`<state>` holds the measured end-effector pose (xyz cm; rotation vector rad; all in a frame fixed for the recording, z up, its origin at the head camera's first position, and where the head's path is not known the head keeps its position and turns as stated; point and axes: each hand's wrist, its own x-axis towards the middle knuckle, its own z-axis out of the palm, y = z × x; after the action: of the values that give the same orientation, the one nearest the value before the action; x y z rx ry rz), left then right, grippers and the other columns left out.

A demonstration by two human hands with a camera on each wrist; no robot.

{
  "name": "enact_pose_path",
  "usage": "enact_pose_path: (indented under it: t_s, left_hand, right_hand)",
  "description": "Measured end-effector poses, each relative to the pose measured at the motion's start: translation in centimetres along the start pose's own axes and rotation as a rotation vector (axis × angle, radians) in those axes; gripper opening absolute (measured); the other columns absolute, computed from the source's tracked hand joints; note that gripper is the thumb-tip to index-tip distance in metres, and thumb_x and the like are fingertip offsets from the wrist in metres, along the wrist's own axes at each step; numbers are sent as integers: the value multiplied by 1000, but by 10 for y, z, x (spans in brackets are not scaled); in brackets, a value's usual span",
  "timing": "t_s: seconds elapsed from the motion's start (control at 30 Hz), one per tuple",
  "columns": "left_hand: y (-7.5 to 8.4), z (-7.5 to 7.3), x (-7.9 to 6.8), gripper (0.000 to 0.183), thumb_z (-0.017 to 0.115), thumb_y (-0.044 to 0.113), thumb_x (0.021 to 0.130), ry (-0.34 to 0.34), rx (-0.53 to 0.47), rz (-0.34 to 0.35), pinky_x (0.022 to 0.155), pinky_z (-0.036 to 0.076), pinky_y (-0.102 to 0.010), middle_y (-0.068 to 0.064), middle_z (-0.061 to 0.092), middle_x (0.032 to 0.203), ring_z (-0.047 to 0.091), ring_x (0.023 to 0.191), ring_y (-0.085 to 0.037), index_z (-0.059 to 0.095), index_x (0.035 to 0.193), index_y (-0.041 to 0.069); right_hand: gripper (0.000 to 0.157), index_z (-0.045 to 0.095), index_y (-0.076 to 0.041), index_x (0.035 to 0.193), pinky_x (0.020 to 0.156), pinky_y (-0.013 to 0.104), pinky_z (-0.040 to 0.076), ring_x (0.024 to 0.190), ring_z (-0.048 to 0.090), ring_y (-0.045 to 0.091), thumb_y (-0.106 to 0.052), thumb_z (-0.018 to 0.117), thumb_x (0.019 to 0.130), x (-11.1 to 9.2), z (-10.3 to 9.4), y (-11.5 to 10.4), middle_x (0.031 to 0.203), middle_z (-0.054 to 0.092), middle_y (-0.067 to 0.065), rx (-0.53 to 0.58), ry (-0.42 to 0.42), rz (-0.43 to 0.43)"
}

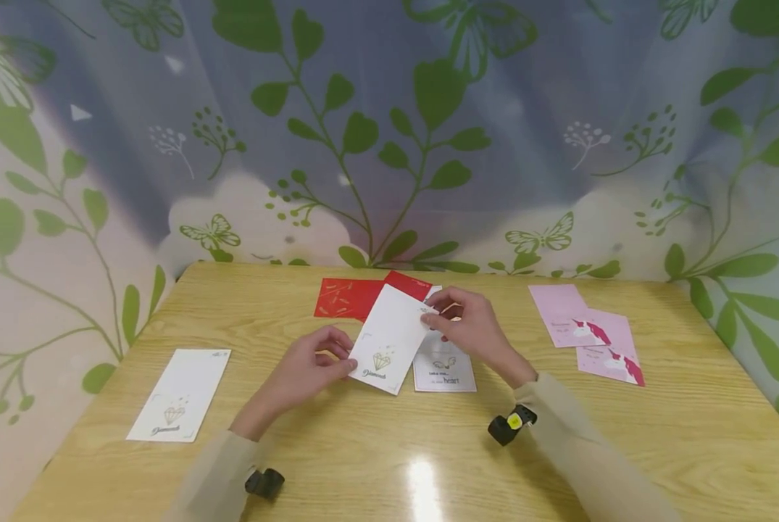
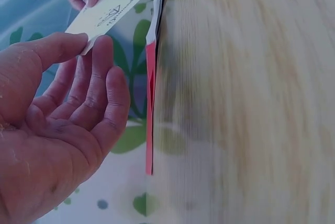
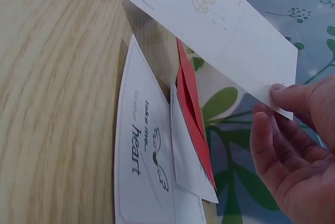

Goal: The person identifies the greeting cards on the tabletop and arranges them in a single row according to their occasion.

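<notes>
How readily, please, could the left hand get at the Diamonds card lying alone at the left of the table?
Probably yes: only bare tabletop shows between the left hand and the lone Diamonds card. The left hand pinches another Diamonds card, though, so it would likely need to let go first.

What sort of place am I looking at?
Probably an indoor tabletop work area: a wood-grain table, a white Diamonds card held above it, and a butterfly-print, curtain-like backdrop behind.

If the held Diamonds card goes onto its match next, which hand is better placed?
Probably the left hand: it pinches the held card near a lower corner and is nearer the matching card. The right hand, at an upper corner, would reach farther.
</notes>
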<state>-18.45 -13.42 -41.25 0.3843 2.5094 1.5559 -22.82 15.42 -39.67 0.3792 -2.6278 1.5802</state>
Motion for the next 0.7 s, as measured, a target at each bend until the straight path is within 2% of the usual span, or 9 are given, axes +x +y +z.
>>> enact_pose_path:
  t_s: [0.1,0.33,0.53,0.7]
  left_hand:
    - [-1,-6,-4,21,76,14,91,2,8,-6,80,58,-25,-7,69,103,66,97,-19,64,108,10]
    - [-7,-14,-10,19,75,10,92,5,6,-19,75,58,-25,-11,69,101,66,92,-20,63,106,5]
    - [-15,-21,-16,19,75,12,91,12,53,-11,79,57,-22,-9,68,101,65,95,-19,64,105,6]
    - [-18,-30,-22,21,76,14,92,9,95,-12,79,56,-23,-9,69,99,66,91,-18,64,107,6]
  right_hand:
    - [20,71,-6,107,66,44,62,80,68,23,-13,78,90,1,6,-2,100,70,14,0,-9,10]
    - [18,72,-8,105,68,48,63,83,71,34,-13,79,89,3,18,-5,99,70,12,32,-43,24]
    - [19,72,-8,106,66,41,63,80,71,26,-12,79,88,5,28,-6,100,70,11,40,-70,17]
    - [19,73,-9,106,63,33,61,78,69,19,-12,80,88,6,40,-5,100,70,9,34,-96,5]
